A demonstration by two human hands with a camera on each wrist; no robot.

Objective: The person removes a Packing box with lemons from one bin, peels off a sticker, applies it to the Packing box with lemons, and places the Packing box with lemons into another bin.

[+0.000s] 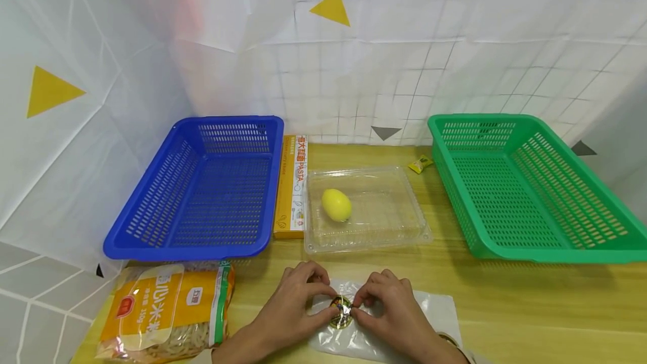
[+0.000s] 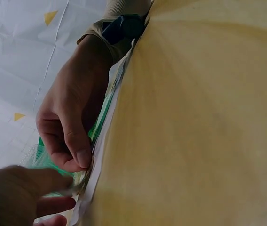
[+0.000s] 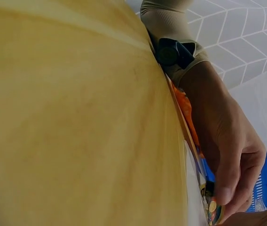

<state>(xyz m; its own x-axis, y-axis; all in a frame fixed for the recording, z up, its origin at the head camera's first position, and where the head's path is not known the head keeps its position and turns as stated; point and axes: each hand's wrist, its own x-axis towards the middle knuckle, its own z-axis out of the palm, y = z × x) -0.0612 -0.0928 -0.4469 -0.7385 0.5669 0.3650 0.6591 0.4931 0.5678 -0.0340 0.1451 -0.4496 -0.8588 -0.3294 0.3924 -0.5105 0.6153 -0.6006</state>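
A white plastic bag (image 1: 437,316) lies flat at the front of the table. On it is a round, shiny, gold-rimmed patch (image 1: 340,319), dark and multicoloured, perhaps a sticker. My left hand (image 1: 290,305) pinches the patch's left edge between thumb and index finger. From the opposite side, the thumb and forefinger of my right hand (image 1: 391,313) pinch its right edge, fingertips close together. Both hands rest low over the bag. In the right wrist view the patch (image 3: 213,207) shows under the left fingertips. A second gold-rimmed curve (image 1: 449,339) is partly hidden by my right wrist.
Behind the hands, a clear plastic box (image 1: 374,229) has a lemon (image 1: 336,205) in it. A pasta box (image 1: 291,195) and blue basket (image 1: 189,253) stand left, a green basket (image 1: 556,253) right. A noodle packet (image 1: 167,310) lies front left, a small yellow packet (image 1: 420,164) behind.
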